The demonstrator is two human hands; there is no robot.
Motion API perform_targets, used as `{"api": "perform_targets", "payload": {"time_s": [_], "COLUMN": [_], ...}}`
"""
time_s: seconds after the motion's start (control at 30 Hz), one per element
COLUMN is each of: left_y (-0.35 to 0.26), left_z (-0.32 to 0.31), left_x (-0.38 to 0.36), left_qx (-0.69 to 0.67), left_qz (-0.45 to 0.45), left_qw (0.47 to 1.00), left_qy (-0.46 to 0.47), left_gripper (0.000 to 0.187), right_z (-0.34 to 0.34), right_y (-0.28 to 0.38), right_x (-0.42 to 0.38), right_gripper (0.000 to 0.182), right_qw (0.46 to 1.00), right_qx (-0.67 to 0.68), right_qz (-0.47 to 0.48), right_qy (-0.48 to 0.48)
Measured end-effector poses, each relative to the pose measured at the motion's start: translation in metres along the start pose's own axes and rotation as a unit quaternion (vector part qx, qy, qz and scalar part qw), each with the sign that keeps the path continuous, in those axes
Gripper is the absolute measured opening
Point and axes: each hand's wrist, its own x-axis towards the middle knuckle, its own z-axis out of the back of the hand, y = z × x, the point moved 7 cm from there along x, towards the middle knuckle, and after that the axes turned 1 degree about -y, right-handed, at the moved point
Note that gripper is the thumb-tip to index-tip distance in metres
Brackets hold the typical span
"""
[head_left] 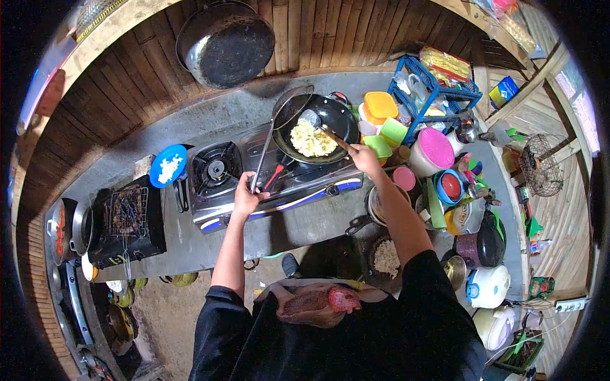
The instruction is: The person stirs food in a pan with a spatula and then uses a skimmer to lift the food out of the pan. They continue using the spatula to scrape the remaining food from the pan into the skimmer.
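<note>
A black wok [346,124] sits on the right burner of the gas stove [257,143], with scrambled egg [312,141] in it. My left hand [247,195] is closed round the long metal handle of a round-headed wire skimmer [263,152], whose head is over the wok's far left rim. In my right hand [365,160] is the wooden handle of a spatula [337,140]; its metal blade lies in the wok at the egg. A red-ended brush-like utensil [274,176] rests on the stove between my hands.
Left of the bare burner [216,169] stands a blue plate [168,166] with white food pieces. Further left is a charcoal grill [127,213]. Plastic containers [380,106] and a pink-lidded tub [434,150] crowd the right side. A large pan [232,47] hangs on the wall.
</note>
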Motion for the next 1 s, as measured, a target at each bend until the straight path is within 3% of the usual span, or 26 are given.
{"api": "perform_targets", "payload": {"time_s": [0.13, 0.17, 0.2, 0.27, 0.3, 0.43, 0.53, 0.6, 0.67, 0.73, 0.87, 0.93, 1.0], "left_y": [-0.003, -0.002, -0.003, -0.007, -0.005, -0.001, 0.002, 0.004, 0.005, 0.005, 0.002, 0.002, 0.0], "left_z": [0.001, 0.001, 0.001, 0.002, 0.001, 0.001, 0.001, 0.0, 0.0, 0.0, 0.001, 0.001, 0.001], "left_x": [-0.001, 0.0, -0.001, -0.002, -0.001, 0.001, 0.002, 0.002, 0.002, 0.002, 0.001, 0.001, 0.001], "left_qx": [0.0, -0.004, -0.004, 0.014, 0.014, 0.014, 0.012, 0.013, -0.004, -0.004, 0.013, 0.01, 0.007], "left_qz": [0.0, 0.002, 0.002, 0.003, 0.002, -0.006, -0.004, 0.004, 0.004, -0.001, 0.002, -0.007, -0.017], "left_qw": [1.0, 1.0, 1.0, 1.0, 1.0, 1.0, 1.0, 1.0, 1.0, 1.0, 1.0, 1.0, 1.0], "left_qy": [-0.004, 0.001, -0.001, -0.003, -0.002, 0.005, 0.005, 0.002, 0.005, 0.003, -0.002, -0.001, -0.002], "left_gripper": [0.061, 0.061, 0.061, 0.062, 0.062, 0.063, 0.062, 0.062, 0.061, 0.061, 0.061, 0.061, 0.06], "right_z": [0.029, 0.032, 0.037, 0.068, 0.07, 0.064, 0.052, 0.023, 0.031, 0.055, 0.078, 0.086, 0.081], "right_y": [0.012, 0.001, 0.004, 0.023, 0.025, 0.001, 0.002, -0.018, -0.008, 0.02, 0.04, 0.039, 0.036], "right_x": [-0.007, -0.002, -0.005, -0.015, -0.017, -0.015, -0.02, -0.023, -0.034, -0.042, -0.046, -0.047, -0.049], "right_gripper": [0.03, 0.028, 0.028, 0.027, 0.023, 0.024, 0.024, 0.025, 0.028, 0.03, 0.027, 0.024, 0.023], "right_qw": [0.989, 0.993, 0.993, 0.988, 0.98, 0.972, 0.972, 0.996, 0.999, 0.994, 0.996, 0.979, 0.971], "right_qx": [-0.018, -0.071, -0.072, -0.127, -0.137, -0.184, -0.129, -0.064, -0.021, -0.007, -0.066, -0.169, -0.19], "right_qz": [-0.104, -0.044, -0.043, 0.052, 0.106, 0.057, 0.131, 0.004, 0.023, 0.105, 0.051, 0.023, 0.065], "right_qy": [0.1, 0.083, 0.083, -0.074, -0.097, -0.134, -0.146, 0.062, 0.037, -0.012, -0.044, -0.11, -0.127]}}
